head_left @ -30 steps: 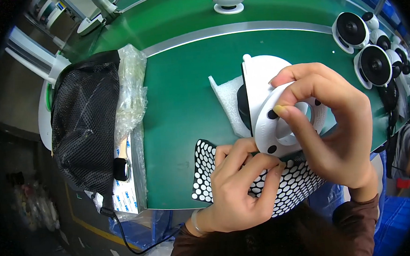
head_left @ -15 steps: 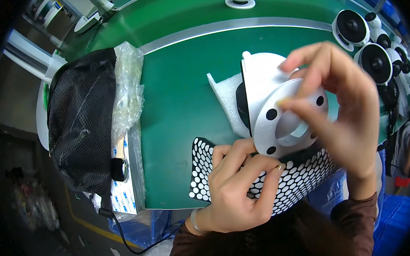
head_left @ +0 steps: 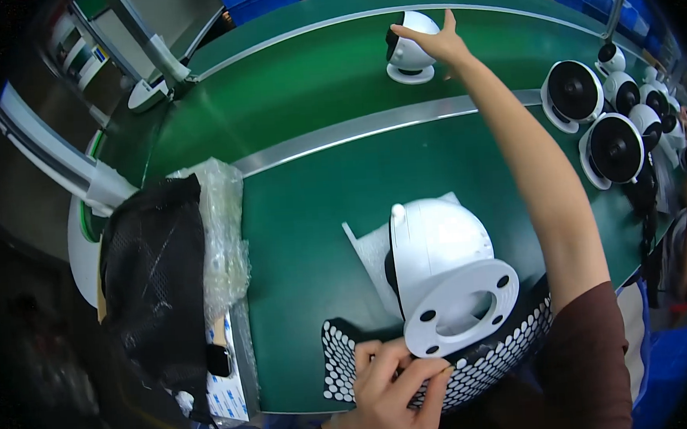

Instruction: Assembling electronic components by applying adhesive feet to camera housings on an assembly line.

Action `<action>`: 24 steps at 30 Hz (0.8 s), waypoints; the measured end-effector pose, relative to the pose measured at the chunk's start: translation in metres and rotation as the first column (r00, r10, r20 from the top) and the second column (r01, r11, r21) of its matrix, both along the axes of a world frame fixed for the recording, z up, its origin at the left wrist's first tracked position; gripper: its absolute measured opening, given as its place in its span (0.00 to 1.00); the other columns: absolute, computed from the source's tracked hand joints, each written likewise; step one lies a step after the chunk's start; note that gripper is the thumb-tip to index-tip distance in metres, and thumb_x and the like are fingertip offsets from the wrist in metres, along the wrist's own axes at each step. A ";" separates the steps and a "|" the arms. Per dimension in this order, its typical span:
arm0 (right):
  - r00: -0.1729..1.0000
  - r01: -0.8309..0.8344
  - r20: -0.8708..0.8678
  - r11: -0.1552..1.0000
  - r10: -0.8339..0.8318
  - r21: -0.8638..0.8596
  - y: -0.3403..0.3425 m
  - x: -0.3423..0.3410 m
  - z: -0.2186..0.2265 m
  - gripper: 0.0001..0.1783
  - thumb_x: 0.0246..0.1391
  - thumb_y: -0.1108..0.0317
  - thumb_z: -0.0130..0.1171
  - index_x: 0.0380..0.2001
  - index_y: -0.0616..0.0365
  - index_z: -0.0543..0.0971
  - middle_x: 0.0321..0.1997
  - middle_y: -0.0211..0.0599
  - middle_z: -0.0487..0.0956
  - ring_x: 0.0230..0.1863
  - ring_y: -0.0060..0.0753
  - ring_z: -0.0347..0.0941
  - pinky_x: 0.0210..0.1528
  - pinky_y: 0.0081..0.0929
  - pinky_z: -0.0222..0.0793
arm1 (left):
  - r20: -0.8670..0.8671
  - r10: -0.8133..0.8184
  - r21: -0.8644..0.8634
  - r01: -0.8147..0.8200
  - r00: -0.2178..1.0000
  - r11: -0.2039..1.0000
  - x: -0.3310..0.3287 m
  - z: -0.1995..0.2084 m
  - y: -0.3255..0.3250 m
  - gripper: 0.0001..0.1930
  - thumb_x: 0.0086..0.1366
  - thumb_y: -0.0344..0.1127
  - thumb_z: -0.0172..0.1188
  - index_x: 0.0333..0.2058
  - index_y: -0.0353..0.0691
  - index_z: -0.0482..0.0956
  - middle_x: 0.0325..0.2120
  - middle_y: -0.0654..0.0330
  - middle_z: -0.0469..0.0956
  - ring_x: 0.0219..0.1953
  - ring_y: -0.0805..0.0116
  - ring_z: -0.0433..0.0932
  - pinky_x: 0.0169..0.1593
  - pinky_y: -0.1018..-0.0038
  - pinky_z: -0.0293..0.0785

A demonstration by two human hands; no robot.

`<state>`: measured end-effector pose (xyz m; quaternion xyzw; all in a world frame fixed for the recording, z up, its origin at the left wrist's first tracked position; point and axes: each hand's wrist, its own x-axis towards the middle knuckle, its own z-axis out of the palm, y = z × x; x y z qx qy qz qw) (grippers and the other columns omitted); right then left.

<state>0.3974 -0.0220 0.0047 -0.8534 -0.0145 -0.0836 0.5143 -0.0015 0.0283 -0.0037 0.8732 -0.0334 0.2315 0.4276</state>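
Note:
A white ball-shaped device (head_left: 439, 236) with a black front lies tipped on a white foam block (head_left: 370, 260). Its ring-shaped base (head_left: 414, 340) faces me and carries several round black pads. Just below the base, my left hand (head_left: 394, 396) pinches the edge of a black sheet of white round pads (head_left: 341, 364). My right arm is stretched far forward. The right hand (head_left: 443, 45), fingers spread, is at the upper right side of another white ball-shaped device (head_left: 412, 57), which stands upright on the far green strip. Whether those fingers touch it is unclear.
Several similar white devices with black fronts (head_left: 613, 149) stand at the right. On the left lie a black mesh bag (head_left: 153, 257), clear plastic wrap (head_left: 222, 230) and a dark watch-like object (head_left: 219, 360). A metal rail (head_left: 354, 131) crosses the green table (head_left: 296, 217).
My right hand has left the base of the near device and reached forward to the far one. My left hand still pinches at the pad sheet. The view has tilted upward.

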 end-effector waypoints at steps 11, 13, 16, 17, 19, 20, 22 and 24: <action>0.998 0.038 0.047 0.996 -0.034 -0.075 -0.068 -0.008 0.017 0.59 0.28 0.46 0.69 0.60 0.56 0.48 0.52 0.57 0.66 0.51 0.52 0.66 0.39 0.45 0.74 | -0.014 -0.013 -0.002 0.013 1.000 1.000 -0.002 -0.006 -0.005 0.06 0.38 0.24 0.60 0.21 0.38 0.77 0.27 0.55 0.73 0.26 0.66 0.64 0.31 0.76 0.59; 0.995 -0.005 0.097 0.992 0.018 -0.127 -0.064 0.006 0.005 0.66 0.22 0.39 0.69 0.60 0.58 0.46 0.56 0.67 0.57 0.53 0.58 0.63 0.51 0.43 0.65 | 0.015 -0.059 -0.021 0.059 0.998 0.998 0.002 -0.007 -0.004 0.06 0.39 0.24 0.59 0.21 0.37 0.77 0.28 0.54 0.72 0.27 0.65 0.65 0.32 0.75 0.59; 0.952 0.056 0.300 0.928 0.062 -0.370 -0.021 -0.006 -0.006 0.63 0.23 0.43 0.70 0.61 0.53 0.47 0.59 0.69 0.49 0.57 0.66 0.55 0.55 0.43 0.59 | -0.022 -0.079 -0.086 0.077 0.997 0.993 0.000 -0.005 -0.001 0.05 0.40 0.23 0.58 0.21 0.36 0.77 0.29 0.52 0.72 0.31 0.61 0.68 0.36 0.73 0.62; 0.928 0.063 0.357 0.899 0.107 -0.433 -0.010 -0.006 -0.007 0.62 0.22 0.46 0.71 0.61 0.43 0.47 0.61 0.65 0.46 0.61 0.66 0.47 0.55 0.53 0.57 | -0.028 -0.089 -0.083 0.086 0.996 0.993 -0.001 -0.003 -0.001 0.04 0.41 0.23 0.57 0.21 0.34 0.76 0.30 0.51 0.72 0.33 0.59 0.69 0.38 0.72 0.64; 0.916 0.088 0.371 0.830 0.150 -0.551 0.008 -0.001 -0.001 0.61 0.21 0.52 0.72 0.60 0.26 0.47 0.65 0.51 0.41 0.64 0.65 0.39 0.48 0.73 0.52 | 0.052 -0.123 -0.036 0.125 0.991 0.991 -0.001 0.001 -0.003 0.06 0.42 0.23 0.59 0.23 0.35 0.75 0.28 0.50 0.70 0.28 0.58 0.65 0.33 0.70 0.61; 0.917 0.090 0.371 0.833 0.144 -0.546 0.012 0.005 0.001 0.61 0.21 0.52 0.72 0.60 0.26 0.47 0.65 0.51 0.41 0.64 0.65 0.39 0.48 0.73 0.52 | 0.042 -0.113 -0.057 0.116 0.993 0.992 -0.001 0.003 -0.005 0.05 0.42 0.22 0.59 0.22 0.36 0.75 0.26 0.51 0.70 0.27 0.57 0.65 0.33 0.69 0.61; 0.970 0.013 0.168 0.649 0.177 -0.761 0.015 0.016 0.005 0.60 0.20 0.57 0.73 0.59 0.24 0.49 0.65 0.46 0.44 0.62 0.64 0.43 0.47 0.70 0.56 | 0.032 -0.124 -0.011 0.124 0.992 0.992 -0.001 0.002 -0.005 0.05 0.41 0.22 0.59 0.22 0.36 0.75 0.24 0.53 0.70 0.27 0.57 0.65 0.32 0.69 0.60; 0.968 0.069 0.202 0.614 0.150 -0.786 0.013 0.020 0.004 0.57 0.20 0.61 0.72 0.57 0.23 0.53 0.62 0.42 0.50 0.59 0.60 0.49 0.46 0.65 0.61 | 0.038 -0.140 -0.020 0.141 0.989 0.990 -0.001 0.003 -0.004 0.06 0.41 0.22 0.58 0.22 0.37 0.75 0.23 0.53 0.69 0.26 0.58 0.65 0.31 0.70 0.60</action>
